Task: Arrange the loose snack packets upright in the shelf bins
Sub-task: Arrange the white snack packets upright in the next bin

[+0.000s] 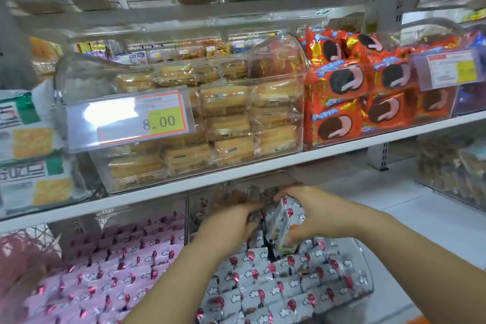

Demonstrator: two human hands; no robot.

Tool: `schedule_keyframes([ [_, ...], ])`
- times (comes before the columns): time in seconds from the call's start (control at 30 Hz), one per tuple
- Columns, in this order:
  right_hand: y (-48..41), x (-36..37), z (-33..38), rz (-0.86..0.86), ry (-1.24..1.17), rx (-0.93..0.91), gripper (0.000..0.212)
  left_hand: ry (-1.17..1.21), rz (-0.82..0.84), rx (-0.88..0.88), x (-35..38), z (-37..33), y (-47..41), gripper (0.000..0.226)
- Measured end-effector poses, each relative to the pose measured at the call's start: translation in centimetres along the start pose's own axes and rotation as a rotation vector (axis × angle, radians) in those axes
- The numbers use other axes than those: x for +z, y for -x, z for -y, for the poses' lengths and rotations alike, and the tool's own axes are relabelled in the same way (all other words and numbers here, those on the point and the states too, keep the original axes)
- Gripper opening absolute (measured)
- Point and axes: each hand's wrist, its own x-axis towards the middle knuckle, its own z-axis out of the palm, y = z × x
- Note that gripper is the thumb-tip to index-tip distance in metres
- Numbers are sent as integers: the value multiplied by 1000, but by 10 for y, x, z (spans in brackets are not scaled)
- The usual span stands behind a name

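Note:
A clear plastic bin on the lower shelf holds rows of grey-white snack packets printed with red balloons, standing upright. My right hand grips a small bunch of these packets above the bin's middle, thumb at the bottom, fingers over the top. My left hand reaches into the back of the same bin, its fingers among the packets there. The fingertips of the left hand are blurred and partly hidden.
To the left, a bin of pink balloon packets. The white shelf edge runs just above my hands. Above it stand a clear bin of yellow biscuit packs with a price tag and a bin of orange cookie packs.

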Motion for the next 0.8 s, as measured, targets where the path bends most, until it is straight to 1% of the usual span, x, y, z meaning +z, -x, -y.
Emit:
schedule_keyframes([
  [0.13,-5,1,-12,-5,-70,-4,82,-35,2,-12,5,4,-12,40],
  [0.27,-2,1,-14,-31,-61,-21,81,-13,-9,-59,9,5,-18,37],
  [0.4,2,0,-14,-47,-65,-16,80,22,-118,-89,6,4,-21,18],
  [0.53,6,-2,-13,-42,-46,-9,77,80,-148,-143,7,3,-20,15],
  [0.63,7,-4,-12,-27,-61,-1,76,130,-222,-158,7,3,-16,13],
  [0.7,8,-4,-12,-23,-65,7,76,158,-282,-147,3,2,-13,11],
  [0.8,7,-2,-9,-17,-62,15,78,181,-383,-84,-5,-1,-10,12],
])
